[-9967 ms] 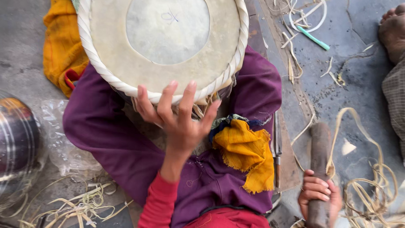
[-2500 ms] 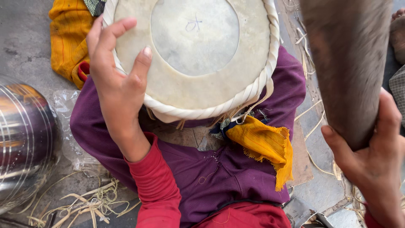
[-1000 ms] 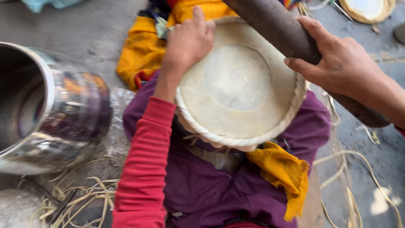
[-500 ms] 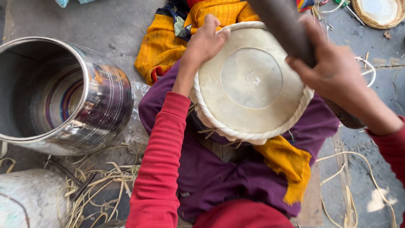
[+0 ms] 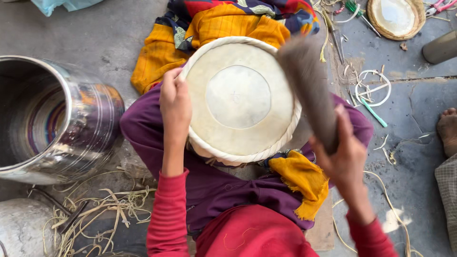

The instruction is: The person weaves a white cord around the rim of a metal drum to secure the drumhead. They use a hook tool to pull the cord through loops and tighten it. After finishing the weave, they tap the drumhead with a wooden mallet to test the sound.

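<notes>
A round drum (image 5: 240, 97) with a pale skin head and a woven white rim rests on my lap, over purple cloth (image 5: 223, 188). My left hand (image 5: 174, 102) grips the drum's left rim. My right hand (image 5: 343, 157) holds a thick dark wooden stick (image 5: 308, 88), blurred by motion, angled up over the drum's right edge. A yellow cloth (image 5: 302, 181) pokes out below the drum.
A large steel pot (image 5: 52, 119) lies on its side at left. Loose straw strips (image 5: 100, 209) litter the floor near it. Another small drum head (image 5: 395, 16), a white ring (image 5: 373, 88) and a green tool (image 5: 372, 112) lie at upper right. Someone's bare foot (image 5: 447, 131) shows at right.
The stick has swung from above the drum's upper right down toward its right rim. My left hand slid lower along the left rim. The view shifted.
</notes>
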